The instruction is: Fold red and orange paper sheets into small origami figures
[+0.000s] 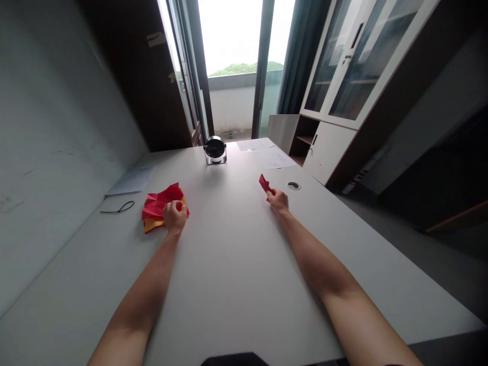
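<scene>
Creased red paper (159,202) lies at the left of the white table, with orange paper (152,223) showing beneath it and along its right side. My left hand (175,216) is over the right part of these sheets, its fingers curled in a pinch. Whether a sheet is caught between those fingertips I cannot make out. Over the table's right side, my right hand (278,200) is closed on a small folded red paper piece (264,183). Its pointed end sticks out past the fingers, up and to the left.
A round black device on a metal stand (215,150) is at the table's far end. Paper sheets (272,155) lie far right, near a cable hole (293,186). A black cable tie (120,208) and another sheet (131,180) are at the left wall. Cabinets (331,147) stand beyond the right edge.
</scene>
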`<state>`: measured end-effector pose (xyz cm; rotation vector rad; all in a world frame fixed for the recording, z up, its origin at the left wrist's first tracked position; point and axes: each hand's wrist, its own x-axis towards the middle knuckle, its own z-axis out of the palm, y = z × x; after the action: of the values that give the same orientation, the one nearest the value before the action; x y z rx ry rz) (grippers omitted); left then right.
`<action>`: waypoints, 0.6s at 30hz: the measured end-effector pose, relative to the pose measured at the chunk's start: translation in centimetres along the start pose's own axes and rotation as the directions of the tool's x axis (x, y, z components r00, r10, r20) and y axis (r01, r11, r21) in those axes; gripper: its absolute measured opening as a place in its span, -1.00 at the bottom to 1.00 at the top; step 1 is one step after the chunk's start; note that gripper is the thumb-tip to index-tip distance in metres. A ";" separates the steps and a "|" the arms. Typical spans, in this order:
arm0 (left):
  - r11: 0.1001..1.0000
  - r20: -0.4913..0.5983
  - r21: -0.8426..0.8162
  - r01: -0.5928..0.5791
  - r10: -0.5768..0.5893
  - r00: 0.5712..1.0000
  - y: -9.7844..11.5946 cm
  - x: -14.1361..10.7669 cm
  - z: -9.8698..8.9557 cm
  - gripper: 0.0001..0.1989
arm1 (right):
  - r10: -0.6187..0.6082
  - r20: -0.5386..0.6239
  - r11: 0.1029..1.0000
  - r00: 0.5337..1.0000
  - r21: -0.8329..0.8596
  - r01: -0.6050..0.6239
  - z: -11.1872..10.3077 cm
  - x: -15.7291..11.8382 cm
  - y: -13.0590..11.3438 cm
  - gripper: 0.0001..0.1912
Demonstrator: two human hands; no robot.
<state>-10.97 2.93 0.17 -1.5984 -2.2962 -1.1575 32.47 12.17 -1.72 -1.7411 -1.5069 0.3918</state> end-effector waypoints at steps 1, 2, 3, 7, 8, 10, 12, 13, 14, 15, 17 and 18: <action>0.999 0.026 0.050 0.018 -0.019 0.999 -0.6 0.1 0.0 -0.71 | 0.022 -0.019 0.999 1.000 -0.023 -0.022 -0.2 0.2 0.4 -0.75; 0.995 0.058 0.090 0.032 -0.037 0.998 -1.0 0.2 0.1 -0.62 | 0.043 -0.032 0.998 0.999 -0.042 -0.044 -0.3 0.3 0.7 -0.74; 0.992 0.091 0.121 0.041 -0.053 0.994 -1.5 0.3 0.2 -0.52 | 0.062 -0.039 0.996 0.997 -0.056 -0.064 -0.4 0.5 0.9 -0.74; 0.981 0.182 0.190 0.031 -0.066 0.981 -2.5 0.2 0.5 -0.26 | 0.115 -0.097 0.989 0.989 -0.085 -0.123 -0.6 0.9 1.5 -0.72; 0.980 0.182 0.196 0.030 -0.067 0.981 -2.7 0.3 0.6 -0.27 | 0.120 -0.128 0.988 0.985 -0.085 -0.131 -0.6 0.9 1.7 -0.71; 0.981 0.157 0.188 0.042 -0.072 0.985 -3.1 0.3 0.6 -0.38 | 0.119 -0.207 0.989 0.971 -0.064 -0.135 -0.7 1.0 1.8 -0.67; 0.986 0.119 0.159 0.055 -0.074 0.990 -3.3 0.4 0.5 -0.53 | 0.109 -0.285 0.992 0.952 -0.027 -0.122 -0.8 1.1 1.9 -0.64; 0.989 0.098 0.138 0.053 -0.067 0.993 -3.3 0.5 0.5 -0.58 | 0.095 -0.320 0.995 0.943 -0.010 -0.104 -0.8 1.1 1.9 -0.65; 0.993 0.076 0.113 0.041 -0.050 0.996 -3.2 0.5 0.4 -0.61 | 0.072 -0.349 0.997 0.934 0.001 -0.077 -0.8 1.0 1.9 -0.66; 0.996 0.050 0.084 0.016 -0.021 0.999 -3.0 0.6 0.3 -0.62 | 0.043 -0.371 0.999 0.928 0.006 -0.044 -0.7 1.0 1.8 -0.69; 0.998 0.005 0.017 -0.066 0.065 0.998 -2.1 0.4 0.1 -0.62 | -0.032 -0.401 0.999 0.916 0.006 0.037 -0.6 0.7 1.4 -0.72; 0.993 -0.010 -0.017 -0.119 0.119 0.993 -1.5 0.3 -0.1 -0.61 | -0.072 -0.406 0.997 0.911 0.006 0.081 -0.5 0.6 1.1 -0.73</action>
<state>-12.40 2.85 -0.42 -1.7072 -2.1580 -1.1576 33.71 12.53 -2.02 -1.6177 -1.2564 0.0005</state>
